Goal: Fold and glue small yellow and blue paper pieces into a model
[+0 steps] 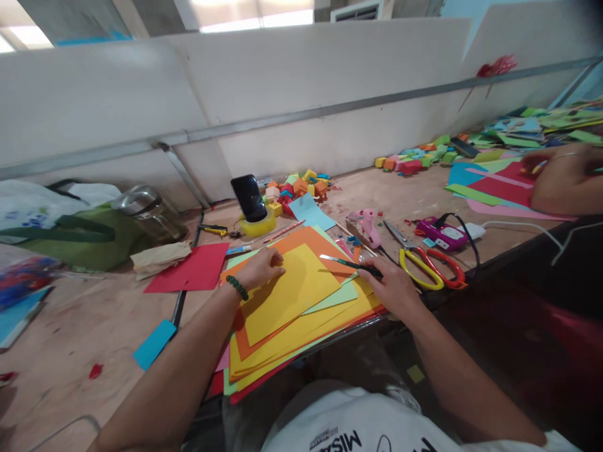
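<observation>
My left hand (264, 269), with a green bead bracelet at the wrist, rests over the left part of a yellow sheet (301, 285). Its fingers are curled, and whatever may be in them is hidden. In my right hand (393, 285) is a craft knife (351, 262) with a dark handle; its blade points left, above the sheets. Beneath the yellow sheet lies an orange sheet (306, 238), on a stack of yellow, green and red paper along the table's front edge.
Right of the stack lie a pink glue gun (370, 227), large scissors (424, 260) and a purple power strip (443, 233). A phone (249, 198) leans in a tape roll (258, 225) behind, near folded paper cubes (299, 187). Another person's hand (565, 169) works at right. A red sheet (193, 269) lies left.
</observation>
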The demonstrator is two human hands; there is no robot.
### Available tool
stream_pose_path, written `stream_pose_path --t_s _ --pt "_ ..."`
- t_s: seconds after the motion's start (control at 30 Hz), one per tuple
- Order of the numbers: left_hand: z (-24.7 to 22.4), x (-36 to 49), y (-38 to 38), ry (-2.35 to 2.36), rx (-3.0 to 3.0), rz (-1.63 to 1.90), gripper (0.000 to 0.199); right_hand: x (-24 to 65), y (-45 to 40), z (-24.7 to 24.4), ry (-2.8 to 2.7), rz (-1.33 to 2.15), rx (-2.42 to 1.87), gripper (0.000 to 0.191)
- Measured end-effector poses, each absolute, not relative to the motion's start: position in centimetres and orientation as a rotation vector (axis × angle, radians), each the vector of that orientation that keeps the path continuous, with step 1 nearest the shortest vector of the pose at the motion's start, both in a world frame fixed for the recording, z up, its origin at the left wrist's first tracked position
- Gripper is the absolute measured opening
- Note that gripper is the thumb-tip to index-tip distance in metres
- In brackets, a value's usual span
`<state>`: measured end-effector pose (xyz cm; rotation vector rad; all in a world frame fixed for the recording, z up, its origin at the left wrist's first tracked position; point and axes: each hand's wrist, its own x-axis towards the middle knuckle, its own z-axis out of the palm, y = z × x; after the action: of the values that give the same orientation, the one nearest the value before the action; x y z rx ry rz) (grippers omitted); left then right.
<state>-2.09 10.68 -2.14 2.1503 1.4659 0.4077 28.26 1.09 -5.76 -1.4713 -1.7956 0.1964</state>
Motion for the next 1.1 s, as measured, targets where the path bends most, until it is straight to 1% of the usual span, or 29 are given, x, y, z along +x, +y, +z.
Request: stream_pose_path --t_s 0.1,0.2,0.27,0.4,0.43,0.53,0.57,0.7,0.9,1.1 --pt "-2.3 -2.1 10.7 1.475 2.122 0.399 0.030 28.2 1.2 -5.8 -1.778 0.209 -1.464 0.017" --pt "-2.2 -2.1 10.7 1.466 2.100 0.377 0.025 28.3 1.2 -5.8 -1.772 0.211 -1.461 0.016" --pt "-2.2 -2.1 10.7 1.457 2.089 0.385 0.024 28.3 1.2 -5.8 -1.769 0.218 -1.465 0.017" --pt "-2.1 -2.0 10.8 1.460 2.056 0.412 0.035 28.3 1.3 -5.8 -1.759 0.235 -1.464 0.017" --pt "-2.0 -2.0 10.8 1.457 2.046 0.407 0.034 28.3 1.3 -5.9 -1.759 0.233 -1.460 0.017" --pt "-1.7 -1.8 10.6 1.425 2.028 0.374 0.024 28.3 1.4 -5.9 -1.761 0.224 -1.457 0.016" --pt "-1.6 -1.8 10.5 1.407 2.025 0.362 0.024 28.3 1.4 -5.9 -1.764 0.225 -1.460 0.016" --pt "-0.6 -1.6 9.9 1.331 2.008 0.335 0.035 28.3 1.5 -5.6 -1.777 0.223 -1.487 0.016" --pt "0.3 -1.7 9.6 1.245 1.992 0.353 0.035 28.9 2.1 -4.9 -1.809 0.143 -1.601 0.013" --pt "0.2 -2.3 9.9 1.208 1.983 0.332 0.039 29.6 2.2 -3.7 -1.890 0.344 -1.584 0.008"
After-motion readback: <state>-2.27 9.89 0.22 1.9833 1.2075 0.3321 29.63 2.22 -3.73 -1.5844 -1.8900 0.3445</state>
